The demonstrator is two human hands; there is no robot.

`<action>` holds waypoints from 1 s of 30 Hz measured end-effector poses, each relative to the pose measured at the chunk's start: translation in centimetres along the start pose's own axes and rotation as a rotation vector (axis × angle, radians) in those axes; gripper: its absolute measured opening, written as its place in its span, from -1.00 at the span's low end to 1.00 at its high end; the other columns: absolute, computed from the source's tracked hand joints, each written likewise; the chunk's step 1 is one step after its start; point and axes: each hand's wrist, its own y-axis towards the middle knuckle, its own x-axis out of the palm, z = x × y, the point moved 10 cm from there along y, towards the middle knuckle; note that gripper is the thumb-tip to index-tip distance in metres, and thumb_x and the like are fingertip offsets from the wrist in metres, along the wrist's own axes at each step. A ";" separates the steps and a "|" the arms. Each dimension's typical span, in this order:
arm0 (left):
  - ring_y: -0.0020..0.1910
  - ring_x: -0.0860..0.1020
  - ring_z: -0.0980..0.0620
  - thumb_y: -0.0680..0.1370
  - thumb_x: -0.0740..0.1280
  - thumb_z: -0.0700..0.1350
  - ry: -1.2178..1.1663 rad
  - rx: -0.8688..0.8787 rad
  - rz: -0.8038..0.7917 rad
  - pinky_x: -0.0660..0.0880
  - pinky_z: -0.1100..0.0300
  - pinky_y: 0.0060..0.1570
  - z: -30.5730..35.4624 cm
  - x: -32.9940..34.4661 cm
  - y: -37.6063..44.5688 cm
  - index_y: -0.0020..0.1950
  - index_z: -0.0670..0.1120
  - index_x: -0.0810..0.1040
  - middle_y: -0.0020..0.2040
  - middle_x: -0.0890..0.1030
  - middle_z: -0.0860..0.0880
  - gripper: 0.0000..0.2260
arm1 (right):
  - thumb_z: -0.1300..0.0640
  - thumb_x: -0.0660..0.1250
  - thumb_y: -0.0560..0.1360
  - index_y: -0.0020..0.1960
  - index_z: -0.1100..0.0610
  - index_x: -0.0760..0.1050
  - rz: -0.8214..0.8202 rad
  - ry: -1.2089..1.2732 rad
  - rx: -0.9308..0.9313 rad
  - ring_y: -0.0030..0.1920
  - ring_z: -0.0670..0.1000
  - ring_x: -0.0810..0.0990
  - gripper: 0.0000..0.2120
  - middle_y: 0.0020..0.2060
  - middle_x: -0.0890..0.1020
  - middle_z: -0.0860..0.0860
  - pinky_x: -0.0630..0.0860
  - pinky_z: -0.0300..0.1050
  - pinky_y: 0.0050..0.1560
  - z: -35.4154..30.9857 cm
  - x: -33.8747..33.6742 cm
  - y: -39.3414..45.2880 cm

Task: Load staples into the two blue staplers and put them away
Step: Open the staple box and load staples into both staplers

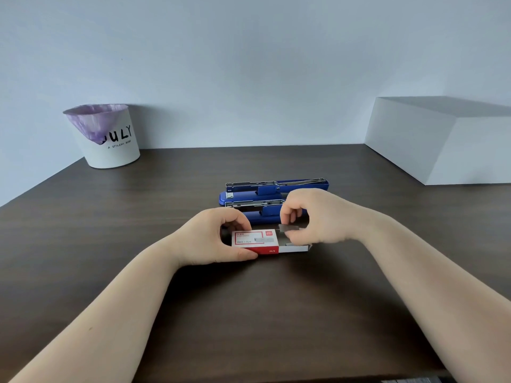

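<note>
Two blue staplers lie side by side on the dark table, both opened flat with their metal channels showing: the far stapler (273, 189) and the near stapler (260, 210), partly hidden behind my hands. In front of them rests a red and white staple box (255, 240), its inner tray slid out to the right. My left hand (213, 241) grips the box's left end. My right hand (312, 219) pinches a grey strip of staples (287, 228) just above the open tray.
A white bin (110, 142) with a purple liner stands at the back left by the wall. A large white box (439, 142) sits at the back right. The dark wooden table (249, 313) stretches toward me.
</note>
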 end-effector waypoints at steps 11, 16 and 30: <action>0.02 0.46 0.26 0.24 0.54 0.11 0.056 0.004 0.014 0.39 0.53 -0.15 0.2 -0.1 -0.2 0.02 0.06 0.58 -0.01 0.59 0.16 -0.59 | 0.20 0.42 0.40 -0.14 -0.05 0.58 0.185 0.321 0.002 -0.22 -0.22 0.55 -0.85 -0.22 0.64 -0.14 0.46 -0.45 -0.22 0.2 -2.1 -0.2; 0.01 0.46 0.30 0.24 0.53 0.14 0.074 0.008 0.010 0.36 0.56 -0.16 0.2 -0.1 -0.2 0.07 0.09 0.57 0.00 0.58 0.18 -0.55 | 0.20 0.39 0.44 -0.07 -0.08 0.57 0.221 0.382 0.029 -0.09 -0.12 0.62 -0.82 -0.12 0.67 -0.09 0.48 -0.36 -0.17 0.6 -2.8 0.0; -0.14 0.56 0.21 0.38 0.42 0.07 -0.102 -0.037 0.243 0.45 0.41 -0.16 -0.4 -4.2 -0.7 -0.05 0.05 0.62 -0.14 0.65 0.09 -0.80 | 0.15 0.34 0.51 0.14 0.05 0.60 0.379 0.213 0.092 -0.15 -0.31 0.52 -0.78 -0.07 0.62 -0.16 0.34 -0.66 -0.17 2.2 -5.4 1.9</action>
